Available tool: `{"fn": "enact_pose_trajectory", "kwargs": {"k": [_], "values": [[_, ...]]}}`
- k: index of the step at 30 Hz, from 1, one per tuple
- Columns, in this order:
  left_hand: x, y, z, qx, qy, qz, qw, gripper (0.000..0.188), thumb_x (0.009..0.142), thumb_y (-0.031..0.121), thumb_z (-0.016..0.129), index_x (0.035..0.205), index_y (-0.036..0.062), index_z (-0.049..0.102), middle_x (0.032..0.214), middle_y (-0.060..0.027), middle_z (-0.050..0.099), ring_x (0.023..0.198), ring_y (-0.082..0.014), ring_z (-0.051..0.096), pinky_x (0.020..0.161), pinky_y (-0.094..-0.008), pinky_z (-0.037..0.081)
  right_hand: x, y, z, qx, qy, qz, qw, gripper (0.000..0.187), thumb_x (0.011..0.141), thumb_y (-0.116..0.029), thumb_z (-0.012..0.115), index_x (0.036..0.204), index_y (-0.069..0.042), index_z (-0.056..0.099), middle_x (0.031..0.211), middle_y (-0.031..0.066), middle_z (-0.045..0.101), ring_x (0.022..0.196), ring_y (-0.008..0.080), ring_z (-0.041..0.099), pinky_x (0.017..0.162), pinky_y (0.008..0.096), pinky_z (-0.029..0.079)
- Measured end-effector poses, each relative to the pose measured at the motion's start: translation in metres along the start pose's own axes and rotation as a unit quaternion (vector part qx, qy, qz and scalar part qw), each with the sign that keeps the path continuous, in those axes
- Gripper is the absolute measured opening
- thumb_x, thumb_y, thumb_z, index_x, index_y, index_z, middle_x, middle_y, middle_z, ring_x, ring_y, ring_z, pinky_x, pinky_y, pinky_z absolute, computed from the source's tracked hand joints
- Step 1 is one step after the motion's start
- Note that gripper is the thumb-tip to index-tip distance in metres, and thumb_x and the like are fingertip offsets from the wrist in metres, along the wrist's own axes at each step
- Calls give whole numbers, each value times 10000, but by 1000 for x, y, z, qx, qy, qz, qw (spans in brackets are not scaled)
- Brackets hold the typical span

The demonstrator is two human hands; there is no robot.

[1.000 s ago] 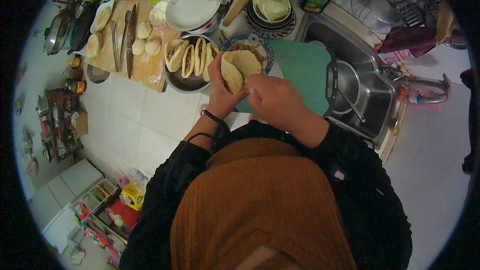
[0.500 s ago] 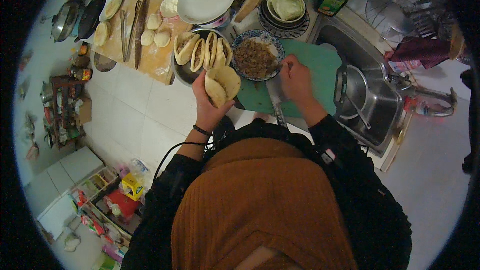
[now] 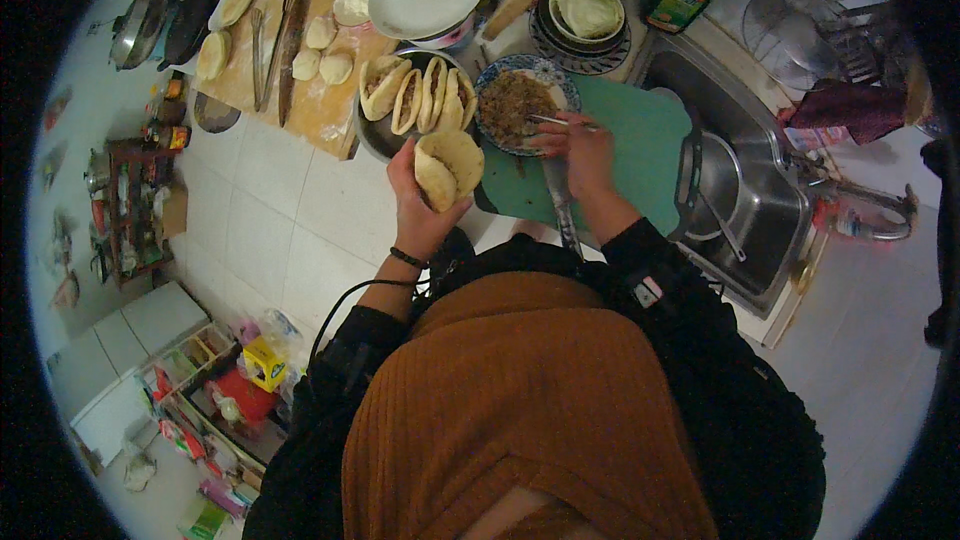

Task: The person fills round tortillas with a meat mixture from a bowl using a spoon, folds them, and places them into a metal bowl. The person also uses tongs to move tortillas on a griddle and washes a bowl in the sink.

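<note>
My left hand point(image 3: 422, 212) is closed around a split flatbread point(image 3: 448, 165), its pocket spread apart, just in front of a metal bowl point(image 3: 372, 136). Several stuffed flatbreads point(image 3: 408, 100) stand on edge in that bowl. Over the near right rim of a blue-patterned plate point(image 3: 568, 90), my right hand point(image 3: 585, 152) grips a thin metal utensil point(image 3: 546, 120). Its tip reaches the chopped brown filling point(image 3: 515, 105) on the plate; the fingers partly hide its shape. A knife point(image 3: 563, 205) lies below my right hand, its handle pointing toward me.
Beneath the plate and knife is a green cutting board point(image 3: 640, 155), with a steel sink point(image 3: 765, 270) to its right. At left, a wooden board point(image 3: 340, 130) carries dough pieces point(image 3: 336, 68), a rolling pin point(image 3: 289, 70) and tongs point(image 3: 257, 55). Stacked bowls point(image 3: 585, 12) stand behind.
My right hand has moved slightly up and left over the plate, and the thin utensil now shows in its fingers. My left hand still holds the split flatbread in nearly the same place.
</note>
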State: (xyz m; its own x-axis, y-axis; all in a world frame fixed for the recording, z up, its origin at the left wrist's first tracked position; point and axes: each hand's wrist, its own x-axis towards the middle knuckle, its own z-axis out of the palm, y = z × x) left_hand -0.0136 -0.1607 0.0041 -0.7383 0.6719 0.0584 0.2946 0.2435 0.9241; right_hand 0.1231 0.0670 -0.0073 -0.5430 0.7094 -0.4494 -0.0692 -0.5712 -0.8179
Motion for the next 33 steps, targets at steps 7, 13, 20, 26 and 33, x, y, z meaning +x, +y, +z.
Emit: {"fn": "enact_pose_trajectory", "kwargs": {"k": [7,13,20,26,33], "values": [[22,11,12,8,-8,41,999,1121,612,125,883,1522,5,240,1408,-169,336,1351,-331,381,1169,-425,327,-12,-43,-8,-45,13,-41,998,324,1067,-185,448,1184,79,596,1027,246,729,754,214,725,610,294,557],[40,22,33,-19,-31,55,998,1133,650,223,892,1541,29,219,1433,-165,323,1368,-321,377,1164,-437,335,-46,-98,5,-74,9,-68,995,309,1064,-197,463,1169,62,595,981,248,726,719,215,719,592,289,552],[49,39,60,-88,-59,25,994,1116,646,173,882,1540,34,229,1411,-152,340,1346,-297,405,1146,-424,362,-90,-99,38,-556,-146,-247,780,198,1018,-145,524,1156,-34,613,966,178,706,762,273,727,687,349,574],[50,38,64,-148,-72,-2,986,1113,653,216,891,1533,30,235,1403,-132,368,1329,-276,437,1125,-413,392,-99,-98,29,-568,-145,-466,663,244,920,-132,619,1138,-22,619,938,174,691,813,354,692,715,404,563],[41,16,44,-133,-40,-10,990,1055,684,199,859,1522,24,242,1400,-134,403,1319,-266,454,1119,-413,399,-26,-82,-14,-459,8,-313,831,212,1005,-132,540,1111,-3,671,970,150,710,746,224,674,691,349,538]]}}
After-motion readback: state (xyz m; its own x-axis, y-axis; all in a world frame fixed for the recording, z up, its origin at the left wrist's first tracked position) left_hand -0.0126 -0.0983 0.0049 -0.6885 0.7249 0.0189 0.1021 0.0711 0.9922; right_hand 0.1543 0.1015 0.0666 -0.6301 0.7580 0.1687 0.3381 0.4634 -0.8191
